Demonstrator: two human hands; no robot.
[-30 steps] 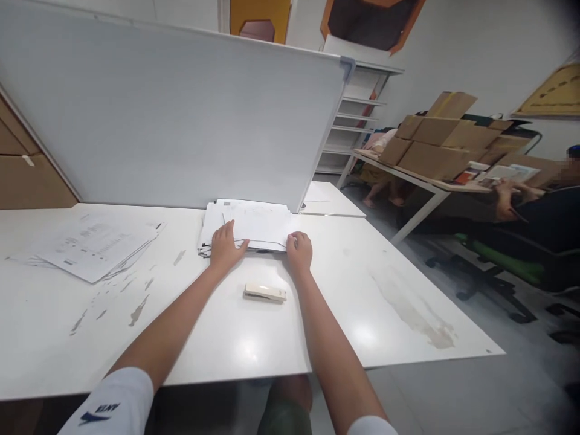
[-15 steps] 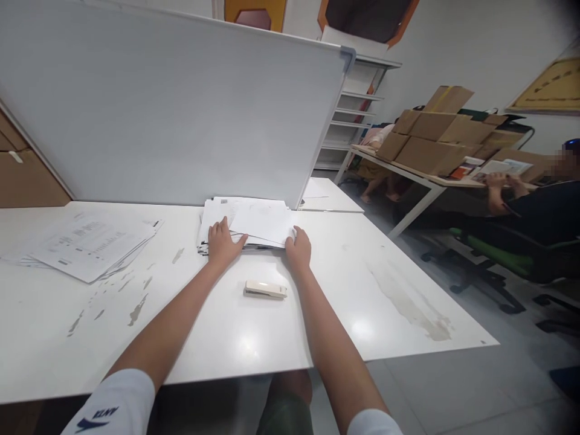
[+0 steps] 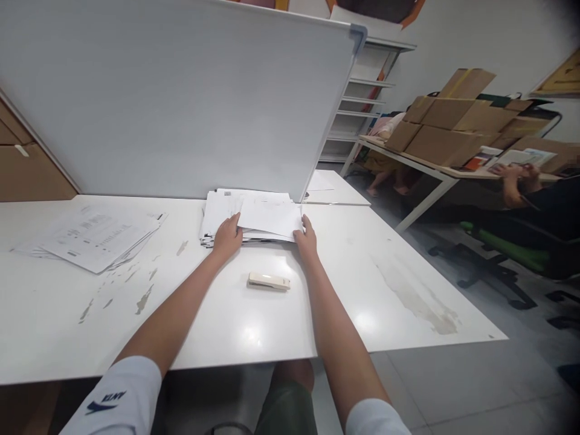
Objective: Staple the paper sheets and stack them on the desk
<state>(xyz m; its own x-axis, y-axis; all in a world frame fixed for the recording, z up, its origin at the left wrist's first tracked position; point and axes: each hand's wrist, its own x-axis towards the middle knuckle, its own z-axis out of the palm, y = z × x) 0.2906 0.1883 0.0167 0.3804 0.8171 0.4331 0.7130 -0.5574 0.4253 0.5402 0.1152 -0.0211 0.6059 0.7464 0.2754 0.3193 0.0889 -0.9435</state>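
Observation:
A stack of papers (image 3: 219, 208) lies on the white table against the whiteboard, with blank-looking white sheets (image 3: 272, 219) on top, set slightly askew. My left hand (image 3: 228, 237) grips the left edge of these top sheets, its fingers close together and its thumb at the near edge. At their right edge, my right hand (image 3: 307, 240) holds them between thumb and fingers. How many sheets are held cannot be made out. A cream stapler (image 3: 269, 281) lies on the table between my forearms, touched by neither hand.
A large whiteboard (image 3: 194, 103) stands along the table's back edge. Printed papers (image 3: 97, 238) lie in a loose pile on the left, near a cardboard box (image 3: 34, 172). On the right, another person (image 3: 541, 187) sits at a table bearing stacked cardboard boxes (image 3: 446, 142).
My left hand has moved right, from the stack's front left to the top sheets' left edge, its spread fingers drawing together. My right hand stays at the right edge. The view has shifted slightly.

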